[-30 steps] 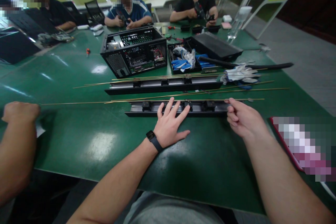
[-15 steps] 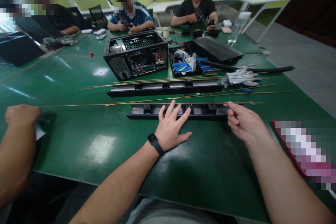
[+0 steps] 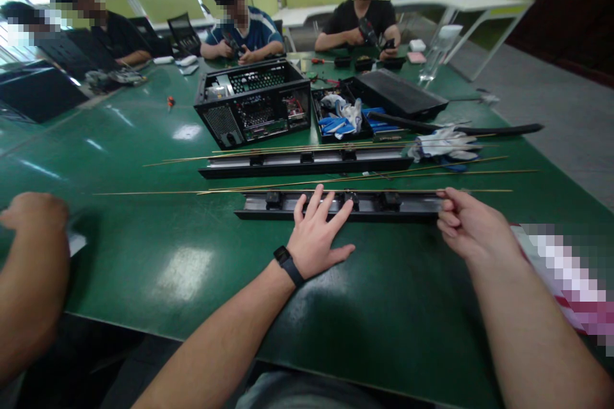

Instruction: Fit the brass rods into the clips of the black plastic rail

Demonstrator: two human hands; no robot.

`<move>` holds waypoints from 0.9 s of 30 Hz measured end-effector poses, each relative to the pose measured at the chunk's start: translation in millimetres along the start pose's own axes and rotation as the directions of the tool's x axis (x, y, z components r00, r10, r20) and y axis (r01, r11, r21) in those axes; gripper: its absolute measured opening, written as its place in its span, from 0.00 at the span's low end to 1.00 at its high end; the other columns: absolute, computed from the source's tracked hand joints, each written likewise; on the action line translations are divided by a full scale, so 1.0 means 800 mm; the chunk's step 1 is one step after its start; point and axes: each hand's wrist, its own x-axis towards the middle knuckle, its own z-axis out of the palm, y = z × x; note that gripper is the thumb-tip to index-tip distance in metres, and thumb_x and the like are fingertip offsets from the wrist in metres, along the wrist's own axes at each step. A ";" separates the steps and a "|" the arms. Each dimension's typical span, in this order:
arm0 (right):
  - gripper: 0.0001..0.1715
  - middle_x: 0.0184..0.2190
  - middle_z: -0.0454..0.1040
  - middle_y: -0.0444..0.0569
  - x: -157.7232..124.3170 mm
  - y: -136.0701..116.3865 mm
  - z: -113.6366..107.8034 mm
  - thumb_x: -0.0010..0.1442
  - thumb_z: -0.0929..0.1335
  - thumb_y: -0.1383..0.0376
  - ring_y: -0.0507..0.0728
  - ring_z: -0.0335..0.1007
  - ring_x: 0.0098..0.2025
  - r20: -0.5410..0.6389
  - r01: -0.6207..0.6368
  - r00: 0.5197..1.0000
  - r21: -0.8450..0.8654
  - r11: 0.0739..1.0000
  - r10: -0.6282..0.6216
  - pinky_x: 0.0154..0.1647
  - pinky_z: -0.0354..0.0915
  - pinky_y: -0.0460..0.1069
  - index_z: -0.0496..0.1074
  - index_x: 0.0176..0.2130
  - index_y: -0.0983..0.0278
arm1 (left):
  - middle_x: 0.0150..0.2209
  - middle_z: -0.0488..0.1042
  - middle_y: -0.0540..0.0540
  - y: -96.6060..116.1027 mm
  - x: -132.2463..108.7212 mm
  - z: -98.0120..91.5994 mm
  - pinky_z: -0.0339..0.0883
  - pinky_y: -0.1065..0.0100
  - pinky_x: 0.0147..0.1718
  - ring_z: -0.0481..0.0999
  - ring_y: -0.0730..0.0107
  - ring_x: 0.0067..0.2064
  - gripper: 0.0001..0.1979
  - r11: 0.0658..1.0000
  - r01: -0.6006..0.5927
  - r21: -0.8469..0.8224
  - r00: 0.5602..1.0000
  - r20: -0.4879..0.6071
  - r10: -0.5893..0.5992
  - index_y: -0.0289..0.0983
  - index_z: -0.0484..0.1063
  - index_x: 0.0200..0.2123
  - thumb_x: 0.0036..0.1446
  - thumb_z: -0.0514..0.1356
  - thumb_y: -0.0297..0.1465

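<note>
My left hand [image 3: 317, 238] lies flat with fingers spread on the near black rail [image 3: 268, 208], a long strip with small black clips along it. My right hand [image 3: 467, 225] is closed in a pinch on a thin brass rod [image 3: 158, 192] that runs along the rail's top edge, gripping it near the rail's right end. A second black rail [image 3: 307, 163] lies parallel just behind, with several more brass rods [image 3: 480, 172] on and around it.
Another person's fist [image 3: 33, 212] rests at the left table edge. An open black computer case [image 3: 254, 102], a tray with blue-white gloves [image 3: 341, 118], a black panel [image 3: 400, 93], grey gloves [image 3: 444, 142] and a black hose [image 3: 503, 130] lie behind. Three people sit at the far side.
My right hand has slid to the right along the rail, drawing the brass rod with it. My left hand stays pressed on the rail.
</note>
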 end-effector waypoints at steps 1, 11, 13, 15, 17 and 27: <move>0.13 0.24 0.64 0.38 0.000 -0.002 -0.001 0.78 0.71 0.70 0.47 0.50 0.16 -0.026 -0.038 0.999 0.015 0.999 0.038 0.13 0.48 0.42 0.75 0.38 0.61 | 0.87 0.66 0.28 0.000 0.000 0.000 0.50 0.22 0.84 0.53 0.24 0.91 0.48 1.000 0.000 -0.001 1.000 0.001 0.000 0.46 0.71 0.86 0.68 0.80 0.45; 0.19 0.25 0.60 0.37 -0.011 -0.023 0.007 0.83 0.67 0.72 0.46 0.48 0.16 -0.153 -0.132 0.977 0.110 0.985 0.148 0.12 0.45 0.43 0.74 0.37 0.61 | 0.87 0.66 0.28 0.001 0.000 -0.001 0.51 0.21 0.84 0.52 0.24 0.91 0.49 1.000 -0.004 -0.002 1.000 0.012 0.004 0.46 0.70 0.86 0.68 0.80 0.47; 0.17 0.25 0.61 0.37 -0.011 -0.020 0.008 0.83 0.68 0.71 0.45 0.48 0.16 -0.118 -0.136 0.982 0.095 0.986 0.147 0.12 0.45 0.43 0.75 0.38 0.61 | 0.87 0.66 0.27 0.001 -0.001 -0.002 0.51 0.21 0.84 0.52 0.23 0.91 0.49 1.000 -0.004 0.000 1.000 0.018 0.004 0.45 0.70 0.86 0.68 0.80 0.47; 0.15 0.25 0.62 0.38 -0.011 -0.016 0.010 0.81 0.69 0.70 0.45 0.47 0.16 -0.079 -0.141 0.986 0.078 0.987 0.147 0.12 0.45 0.42 0.77 0.39 0.61 | 0.87 0.66 0.28 0.001 -0.001 -0.001 0.51 0.21 0.84 0.52 0.23 0.91 0.49 1.000 -0.002 0.003 1.000 0.021 0.002 0.45 0.70 0.86 0.68 0.80 0.47; 0.12 0.25 0.63 0.39 -0.013 -0.012 0.012 0.79 0.71 0.70 0.46 0.47 0.16 -0.037 -0.150 0.988 0.064 0.987 0.153 0.12 0.46 0.42 0.78 0.40 0.61 | 0.87 0.66 0.29 0.001 -0.001 -0.001 0.51 0.21 0.84 0.52 0.23 0.91 0.49 1.000 0.000 0.006 1.000 0.019 0.000 0.47 0.70 0.86 0.68 0.80 0.47; 0.15 0.25 0.66 0.40 -0.017 -0.008 0.020 0.83 0.69 0.67 0.46 0.49 0.15 -0.024 -0.167 0.985 0.069 0.984 0.169 0.10 0.47 0.42 0.79 0.40 0.62 | 0.87 0.66 0.28 0.002 0.000 -0.002 0.52 0.22 0.84 0.53 0.23 0.91 0.50 1.000 0.005 0.010 1.000 0.029 -0.005 0.46 0.70 0.86 0.68 0.81 0.47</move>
